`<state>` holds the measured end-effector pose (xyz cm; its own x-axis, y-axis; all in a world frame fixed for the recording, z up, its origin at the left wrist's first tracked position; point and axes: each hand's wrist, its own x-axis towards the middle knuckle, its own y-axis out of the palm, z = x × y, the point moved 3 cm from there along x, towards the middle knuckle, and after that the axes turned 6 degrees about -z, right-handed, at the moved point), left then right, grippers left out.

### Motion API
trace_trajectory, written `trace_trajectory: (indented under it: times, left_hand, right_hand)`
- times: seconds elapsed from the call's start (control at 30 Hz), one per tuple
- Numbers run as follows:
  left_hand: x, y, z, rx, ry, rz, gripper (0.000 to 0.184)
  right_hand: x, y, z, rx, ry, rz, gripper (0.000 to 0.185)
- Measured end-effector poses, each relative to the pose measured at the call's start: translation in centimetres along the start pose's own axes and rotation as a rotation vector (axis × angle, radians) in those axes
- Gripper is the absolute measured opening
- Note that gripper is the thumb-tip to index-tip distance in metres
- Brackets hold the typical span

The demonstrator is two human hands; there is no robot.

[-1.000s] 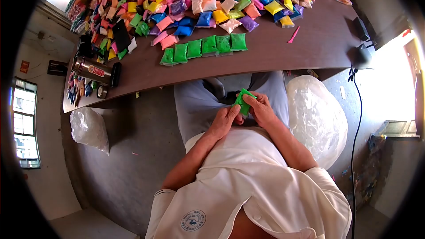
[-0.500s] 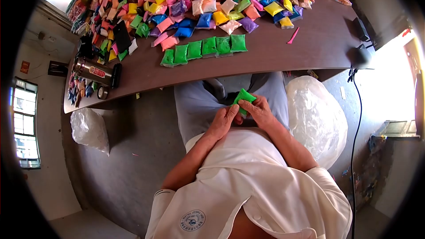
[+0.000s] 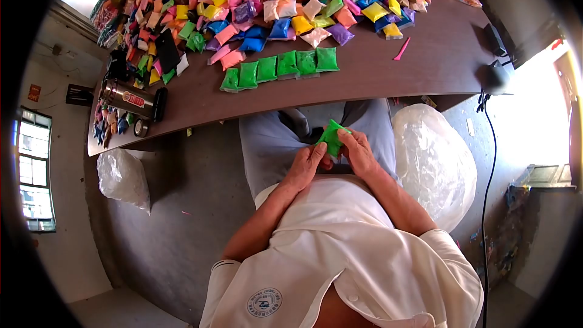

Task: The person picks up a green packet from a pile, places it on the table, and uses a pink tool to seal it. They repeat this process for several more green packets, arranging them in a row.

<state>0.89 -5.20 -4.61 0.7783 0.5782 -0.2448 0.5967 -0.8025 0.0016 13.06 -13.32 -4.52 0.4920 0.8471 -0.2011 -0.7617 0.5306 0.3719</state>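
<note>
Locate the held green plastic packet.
In the head view, the green packet is just right of centre, between bare left hand and right hand, over grey trousers.

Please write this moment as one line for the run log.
left hand: grips green packet | right hand: grips same packet | table: six green packets in row, mixed-colour pile beyond

The brown table (image 3: 364, 76) bears a heap of coloured packets (image 3: 280, 8), six green packets (image 3: 286, 65) and a pink stick (image 3: 401, 48).

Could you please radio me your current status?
Left hand, right hand holding green packet. Six more packets lined up on table. Nothing visibly blocking.
</note>
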Motion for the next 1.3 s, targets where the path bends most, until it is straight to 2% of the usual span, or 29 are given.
trace_trajectory:
  times: [0.1, 0.2, 0.27, 0.37, 0.47, 0.7, 0.87, 0.97, 1.2, 1.3]
  left_hand:
    - [0.1, -0.1, 0.2, -0.012, 0.01, 0.006, 0.052]
    - [0.0, -0.1, 0.1, 0.006, -0.002, 0.01, 0.052]
    - [0.1, -0.1, 0.4, -0.003, -0.004, 0.013, 0.052]
    - [0.1, -0.1, 0.5, -0.021, -0.015, 0.011, 0.052]
    - [0.1, 0.0, 0.5, -0.016, -0.03, 0.005, 0.052]
    - [0.0, 0.2, 0.3, 0.014, -0.062, 0.088, 0.054]
    - [0.0, 0.2, 0.5, 0.003, -0.044, 0.053, 0.053]
    - [-0.1, 0.1, 0.4, -0.008, -0.026, 0.039, 0.052]
    - [-0.1, 0.1, 0.2, 0.013, -0.016, 0.03, 0.051]
    - [0.0, 0.1, 0.4, -0.039, 0.004, 0.036, 0.051]
  right_hand:
    - [0.0, 0.1, 0.4, 0.034, 0.028, -0.001, 0.035]
    - [0.2, -0.3, 0.0, -0.135, 0.018, 0.013, 0.037]
    - [0.2, 0.1, 0.1, 0.014, 0.032, -0.002, 0.038]
    - [-0.9, 1.2, 3.3, -0.035, 0.044, 0.038, 0.037]
    - [0.6, 0.4, 0.2, 0.06, -0.033, -0.061, 0.032]
    - [0.9, 0.7, 0.2, 0.195, -0.019, -0.087, 0.023]
    - [0.1, 1.3, 0.7, 0.24, 0.126, -0.06, 0.022]
    - [0.5, 0.1, -1.3, 0.057, 0.06, 0.012, 0.02]
    - [0.0, 0.9, 0.1, 0.185, 0.057, 0.049, 0.02]
    - [0.1, 0.6, -0.9, 0.162, 0.138, 0.094, 0.02]
